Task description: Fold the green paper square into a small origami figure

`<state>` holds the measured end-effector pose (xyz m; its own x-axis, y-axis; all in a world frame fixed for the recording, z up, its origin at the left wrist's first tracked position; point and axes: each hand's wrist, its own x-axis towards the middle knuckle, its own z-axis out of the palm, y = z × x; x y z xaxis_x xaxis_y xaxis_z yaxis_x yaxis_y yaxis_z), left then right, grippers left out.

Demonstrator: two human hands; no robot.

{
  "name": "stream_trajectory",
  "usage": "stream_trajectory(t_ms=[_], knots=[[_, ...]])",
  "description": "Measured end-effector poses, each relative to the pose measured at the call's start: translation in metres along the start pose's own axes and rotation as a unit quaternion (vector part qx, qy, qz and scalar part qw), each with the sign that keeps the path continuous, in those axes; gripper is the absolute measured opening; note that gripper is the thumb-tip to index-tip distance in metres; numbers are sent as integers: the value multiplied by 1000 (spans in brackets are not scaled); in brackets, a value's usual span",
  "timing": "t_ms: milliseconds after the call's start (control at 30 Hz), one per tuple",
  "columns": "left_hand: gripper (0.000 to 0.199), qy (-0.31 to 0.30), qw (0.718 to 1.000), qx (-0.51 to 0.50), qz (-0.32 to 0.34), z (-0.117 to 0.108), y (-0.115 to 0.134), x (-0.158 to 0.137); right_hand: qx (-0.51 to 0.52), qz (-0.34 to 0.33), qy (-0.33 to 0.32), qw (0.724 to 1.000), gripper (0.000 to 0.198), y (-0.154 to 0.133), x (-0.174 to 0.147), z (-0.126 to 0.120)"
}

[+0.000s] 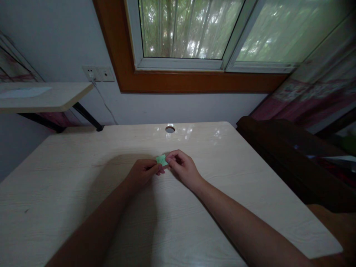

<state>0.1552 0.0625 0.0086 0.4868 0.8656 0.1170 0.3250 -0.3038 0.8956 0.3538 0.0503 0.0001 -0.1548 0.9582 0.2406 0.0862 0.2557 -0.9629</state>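
Note:
A small green piece of paper [161, 160], apparently folded, is held between my two hands over the middle of the desk. My left hand [144, 171] is closed, with thumb and fingers pinching the paper's left and lower edge. On the other side, my right hand [182, 167] pinches its right edge between thumb and curled fingers. Faint crease lines show on the green face. The fingertips under the paper are partly hidden.
A pale wood desk [217, 207] spreads beneath both arms, with a round cable hole [170, 129] near its back edge. At left a raised shelf [55, 100] stands on black legs. Behind are a wall socket [98, 73] with a cord and a wood-framed window [180, 81]; dark furniture [278, 155] borders the right.

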Motion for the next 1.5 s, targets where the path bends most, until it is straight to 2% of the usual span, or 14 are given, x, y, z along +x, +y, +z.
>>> stream_trajectory(t_ms=[467, 1000, 1300, 1500], knots=[[34, -1, 997, 70, 27, 0, 7, 0, 29, 5, -3, 1000, 11, -5, 2, 0], [34, 2, 999, 54, -3, 0, 0, 1, -48, -29, -25, 998, 16, 0, -1, 0], [35, -1, 1000, 28, -12, 0, 0, 1, -9, -6, -17, 1000, 16, -1, -1, 1], [34, 11, 999, 32, -11, 1, 1, 2, -30, -19, -21, 999, 16, 1, -1, 0]])
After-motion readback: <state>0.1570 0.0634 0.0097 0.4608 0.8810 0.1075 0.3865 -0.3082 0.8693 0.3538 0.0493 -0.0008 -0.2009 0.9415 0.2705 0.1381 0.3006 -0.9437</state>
